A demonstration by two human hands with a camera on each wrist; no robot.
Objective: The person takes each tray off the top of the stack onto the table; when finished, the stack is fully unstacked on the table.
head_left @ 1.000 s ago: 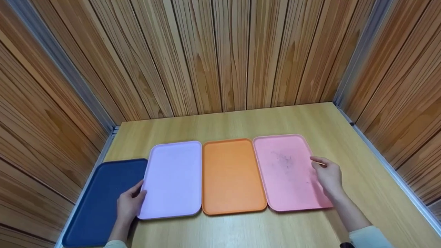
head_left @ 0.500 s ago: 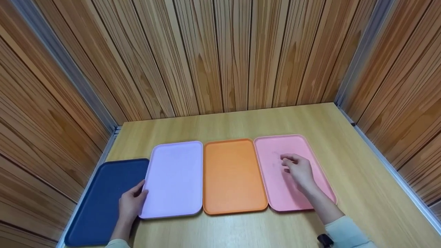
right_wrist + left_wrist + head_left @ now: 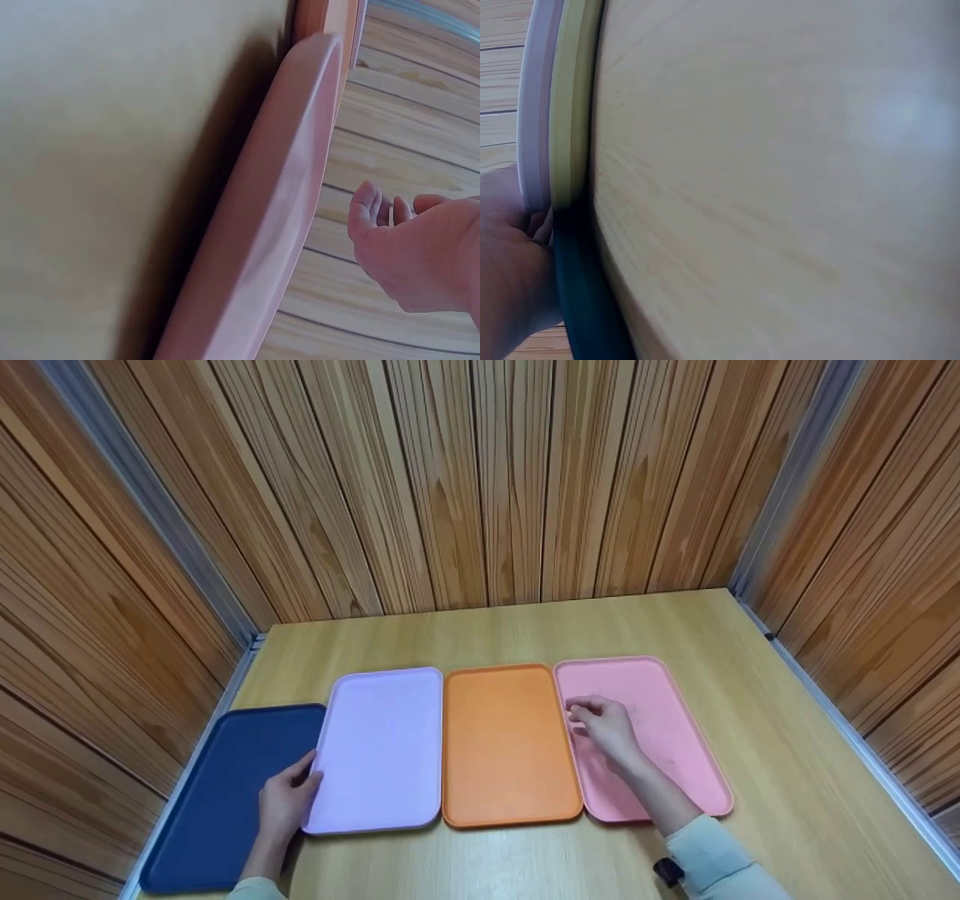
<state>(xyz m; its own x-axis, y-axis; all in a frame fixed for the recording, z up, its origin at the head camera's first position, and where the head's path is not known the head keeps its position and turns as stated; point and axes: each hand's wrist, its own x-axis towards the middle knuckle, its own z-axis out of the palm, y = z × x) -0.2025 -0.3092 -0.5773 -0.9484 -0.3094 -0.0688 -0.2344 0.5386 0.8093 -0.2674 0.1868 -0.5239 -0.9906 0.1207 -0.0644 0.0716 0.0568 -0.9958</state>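
My left hand (image 3: pixel 283 799) grips the left edge of a lavender tray (image 3: pixel 379 750). In the left wrist view, a yellowish rim (image 3: pixel 568 112) lies directly beneath the lavender rim (image 3: pixel 536 120). The navy tray (image 3: pixel 217 802) is at the far left, its right side partly behind that hand. An orange tray (image 3: pixel 512 746) lies beside the lavender one. Over the left part of a pink tray (image 3: pixel 675 735) hovers my right hand (image 3: pixel 609 731), fingers loosely curled with nothing visible in them. The right wrist view shows this hand (image 3: pixel 412 244) apart from the pink tray's rim (image 3: pixel 262 225).
The trays lie in a row on a light wooden table (image 3: pixel 495 634). Wood-plank walls (image 3: pixel 480 480) stand behind and at both sides. A metal rail (image 3: pixel 862 742) runs along the table's right edge.
My right hand has moved left from the pink tray's right edge, across it, to near its left edge. The left hand stays at the lavender tray.
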